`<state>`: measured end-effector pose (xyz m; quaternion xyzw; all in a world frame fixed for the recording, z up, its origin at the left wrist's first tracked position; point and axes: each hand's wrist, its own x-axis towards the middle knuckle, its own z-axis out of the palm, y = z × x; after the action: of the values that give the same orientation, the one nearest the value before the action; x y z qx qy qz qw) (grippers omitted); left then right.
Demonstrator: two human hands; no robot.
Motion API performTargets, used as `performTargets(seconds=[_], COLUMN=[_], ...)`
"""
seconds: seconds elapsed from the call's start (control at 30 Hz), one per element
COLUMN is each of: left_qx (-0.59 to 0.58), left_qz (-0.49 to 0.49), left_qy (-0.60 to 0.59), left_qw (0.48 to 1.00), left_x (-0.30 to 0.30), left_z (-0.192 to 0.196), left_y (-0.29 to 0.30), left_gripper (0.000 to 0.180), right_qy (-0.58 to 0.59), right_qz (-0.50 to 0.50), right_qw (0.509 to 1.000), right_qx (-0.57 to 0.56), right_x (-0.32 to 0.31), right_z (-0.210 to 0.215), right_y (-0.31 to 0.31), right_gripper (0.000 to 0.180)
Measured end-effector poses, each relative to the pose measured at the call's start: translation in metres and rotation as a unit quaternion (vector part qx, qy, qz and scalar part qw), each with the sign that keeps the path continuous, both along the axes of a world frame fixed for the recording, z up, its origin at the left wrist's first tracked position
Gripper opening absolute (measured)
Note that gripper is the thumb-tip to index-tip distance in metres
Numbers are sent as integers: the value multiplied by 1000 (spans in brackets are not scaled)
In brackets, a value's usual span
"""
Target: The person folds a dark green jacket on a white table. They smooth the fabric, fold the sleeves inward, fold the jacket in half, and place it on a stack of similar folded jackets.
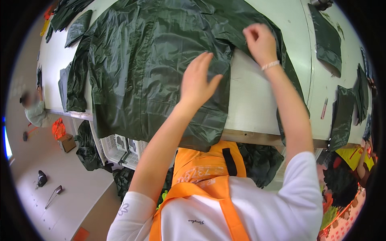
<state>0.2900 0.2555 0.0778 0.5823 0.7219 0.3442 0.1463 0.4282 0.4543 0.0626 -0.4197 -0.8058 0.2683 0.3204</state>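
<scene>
A glossy dark green rain jacket (161, 68) lies spread over the white table, its hem hanging past the near edge. My left hand (197, 80) is over the right part of its body, fingers stretched out and thumb apart, holding nothing. Farther right, my right hand (260, 42), with a bracelet at the wrist, is over the upper part of the right sleeve (295, 86). Its fingers are curled in toward the thumb. Whether cloth is pinched between them cannot be made out. That sleeve runs down past the table edge.
Folded dark green pieces (341, 116) lie on the table (253, 100) at right, near a small pointed tool (324, 108). More garments (78, 28) lie at far left. White baskets (114, 146) stand below. People are at both sides; a cardboard box (66, 143) sits on the floor.
</scene>
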Motion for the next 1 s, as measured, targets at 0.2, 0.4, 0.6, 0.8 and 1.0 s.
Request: performTargets(seconds=[0.2,0.4,0.6,0.8,1.0], left_qx=[-49,-136,-123,-57,-101], left_qz=[-143,-77,-95,27,27], left_qy=[184,63,35,166,206], left_qw=[971,986,987,984,973], left_x=[16,-10,-6,37,40], left_z=[-28,-52,-45,-14,-37], left_y=[63,81,83,112,120], left_gripper=[65,98,87,41,23], right_qy=[29,53,19,95,118], right_qz=[-60,-63,-7,-28,-37], right_qw=[983,986,984,948,930], right_qx=[-172,-148,-176,-303,-346], right_x=[16,19,26,17,18], right_z=[-42,-16,-44,-55,-60], right_y=[-69,-7,54,62,66], right_gripper=[24,20,22,25,27])
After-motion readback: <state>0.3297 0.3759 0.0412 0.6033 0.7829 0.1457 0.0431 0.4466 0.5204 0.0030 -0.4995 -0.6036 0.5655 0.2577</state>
